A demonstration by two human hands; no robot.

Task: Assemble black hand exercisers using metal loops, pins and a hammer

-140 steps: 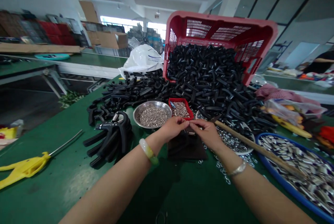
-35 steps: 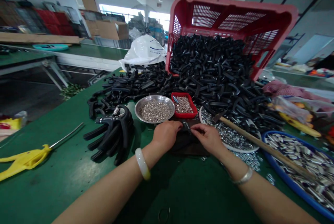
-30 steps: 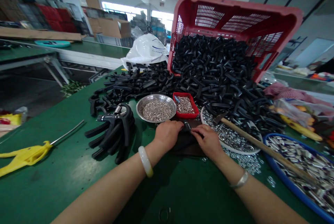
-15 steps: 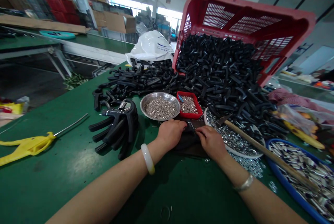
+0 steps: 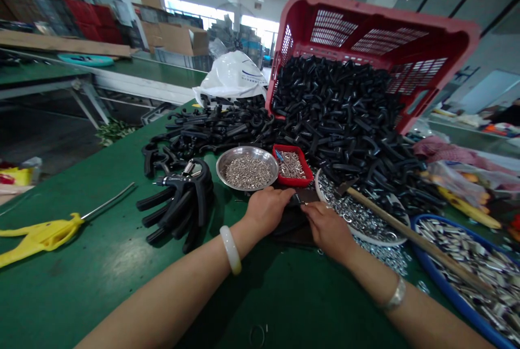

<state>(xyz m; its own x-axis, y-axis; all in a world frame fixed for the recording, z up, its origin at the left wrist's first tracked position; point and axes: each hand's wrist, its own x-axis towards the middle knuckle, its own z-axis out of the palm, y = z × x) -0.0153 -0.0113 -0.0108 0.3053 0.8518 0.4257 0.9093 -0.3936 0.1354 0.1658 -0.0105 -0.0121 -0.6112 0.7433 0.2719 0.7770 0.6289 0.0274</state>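
Note:
In front of me, my left hand (image 5: 267, 209) is closed on a black plastic handle (image 5: 289, 223), which lies low over a dark plate (image 5: 311, 193) on the table. My right hand (image 5: 330, 230) pinches a small metal piece (image 5: 302, 202) at the upper end of that handle. Its exact kind is too small to make out, and the fingers partly cover the handle. Just beyond the hands are a steel bowl (image 5: 221, 171) of small metal parts and a red tray (image 5: 293, 181) of pins. To their left stand several assembled hand grips (image 5: 179, 197) with a spring on top.
A tipped red crate (image 5: 442, 94) spills black handles (image 5: 337, 105) across the back. Right of my hands, a hammer (image 5: 390, 224) lies over a white tray (image 5: 365, 236) of metal rings and a blue basin (image 5: 430, 278) of metal tubes. A yellow air gun (image 5: 44, 235) lies left.
My right hand has turned slightly, its fingertips moving a little left toward my left hand at the handle's end. The view has shifted slightly; my left hand keeps its hold.

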